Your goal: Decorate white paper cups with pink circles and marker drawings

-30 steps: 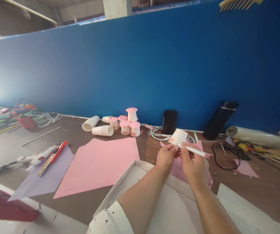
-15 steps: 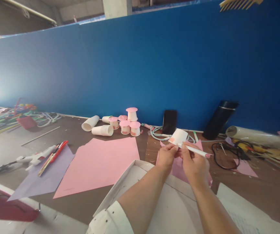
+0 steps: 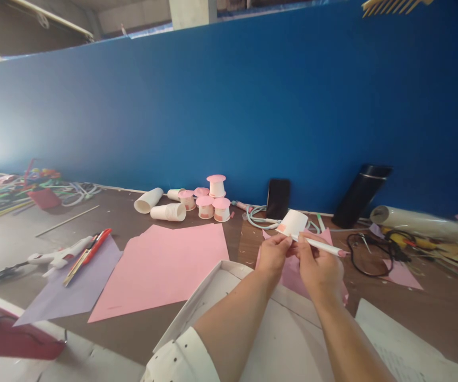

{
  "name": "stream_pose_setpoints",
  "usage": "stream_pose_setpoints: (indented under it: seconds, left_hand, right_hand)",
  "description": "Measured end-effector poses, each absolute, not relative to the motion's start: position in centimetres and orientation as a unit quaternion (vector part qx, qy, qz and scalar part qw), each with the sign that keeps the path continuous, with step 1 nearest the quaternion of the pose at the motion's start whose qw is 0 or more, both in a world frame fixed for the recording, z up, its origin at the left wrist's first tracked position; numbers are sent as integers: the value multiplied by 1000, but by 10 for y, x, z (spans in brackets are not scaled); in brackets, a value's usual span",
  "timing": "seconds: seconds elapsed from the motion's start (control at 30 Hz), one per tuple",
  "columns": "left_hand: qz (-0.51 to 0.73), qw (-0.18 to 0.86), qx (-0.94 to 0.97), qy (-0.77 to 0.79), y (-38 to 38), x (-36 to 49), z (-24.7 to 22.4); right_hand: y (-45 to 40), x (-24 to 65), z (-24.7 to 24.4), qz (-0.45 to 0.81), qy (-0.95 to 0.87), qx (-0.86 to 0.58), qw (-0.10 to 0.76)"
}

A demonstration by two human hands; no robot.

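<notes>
My left hand (image 3: 273, 257) is closed, its fingertips pinched at the lower edge of a white paper cup (image 3: 293, 223). The cup tilts a little and bears a small pink patch near its rim. In my right hand (image 3: 321, 270) lies a slim white marker (image 3: 324, 246) with a pink end, pointing left. The marker's other end meets the cup's lower edge beside my left fingertips; the exact contact is hidden by the fingers. Pink paper (image 3: 292, 273) lies beneath both hands.
White cups with pink discs (image 3: 216, 187) are grouped by the blue partition (image 3: 221, 106), beside stacked plain cups (image 3: 167, 212). A phone (image 3: 278, 199) and black bottle (image 3: 362, 196) lean there. Left are pink sheets (image 3: 165, 270), a red cutter (image 3: 95, 248) and a white glue gun (image 3: 59, 255).
Both hands keep their hold with hardly any movement. The marker has rolled or shifted very slightly in my right hand, and the whole view has drifted a touch.
</notes>
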State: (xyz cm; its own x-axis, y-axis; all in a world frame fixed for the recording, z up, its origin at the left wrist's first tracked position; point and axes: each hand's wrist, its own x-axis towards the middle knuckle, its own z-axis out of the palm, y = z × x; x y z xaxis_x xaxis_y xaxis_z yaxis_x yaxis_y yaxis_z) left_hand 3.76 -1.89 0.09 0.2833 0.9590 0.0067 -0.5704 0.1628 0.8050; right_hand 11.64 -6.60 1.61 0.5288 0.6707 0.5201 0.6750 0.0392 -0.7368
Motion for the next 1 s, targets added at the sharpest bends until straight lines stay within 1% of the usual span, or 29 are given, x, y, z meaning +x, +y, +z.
stream_pose_setpoints:
  seconds: [0.77,1.0]
  left_hand:
    - [532,722,351,269,-14,41,-7]
    - [535,728,346,252,-13,42,-8]
  right_hand:
    - [-68,114,21,9,-478,-702,528]
    - [-68,114,20,-15,-485,-692,534]
